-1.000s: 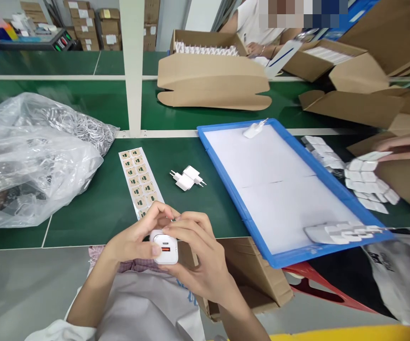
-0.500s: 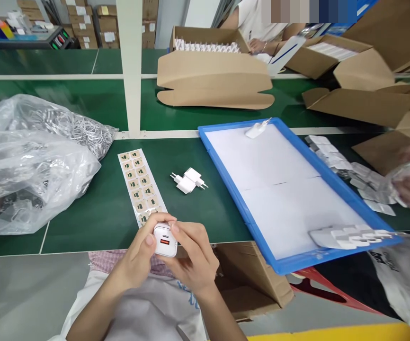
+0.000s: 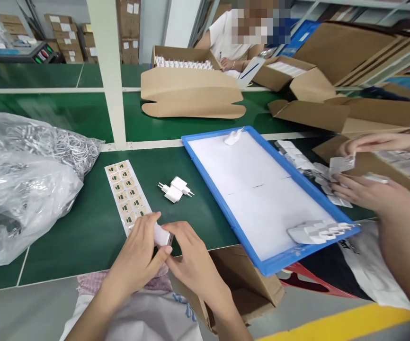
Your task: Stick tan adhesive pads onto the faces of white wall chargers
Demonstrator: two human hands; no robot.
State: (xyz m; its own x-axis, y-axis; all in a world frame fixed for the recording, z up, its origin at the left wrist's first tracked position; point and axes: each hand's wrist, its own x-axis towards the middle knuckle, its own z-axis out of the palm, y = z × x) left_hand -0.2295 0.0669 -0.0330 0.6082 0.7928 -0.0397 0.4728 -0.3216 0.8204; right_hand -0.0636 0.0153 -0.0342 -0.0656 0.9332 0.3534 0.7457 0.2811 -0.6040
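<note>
Charger (image 3: 162,236) got turned since half a second ago: its ports faced the camera, now they point off to the right. Left hand (image 3: 139,258) and right hand (image 3: 192,258) are both gripping it, right around the near edge of the table (image 3: 73,237). Sticker sheet (image 3: 122,192) is just past the left one, then two plugs (image 3: 177,185), then a blue tray (image 3: 271,266).

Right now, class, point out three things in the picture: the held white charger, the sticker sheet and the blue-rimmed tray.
Held white charger (image 3: 160,235): head view, on its white side.
Sticker sheet (image 3: 125,192): head view, mid-sheet.
Blue-rimmed tray (image 3: 262,203): head view, on its bare white surface.
</note>
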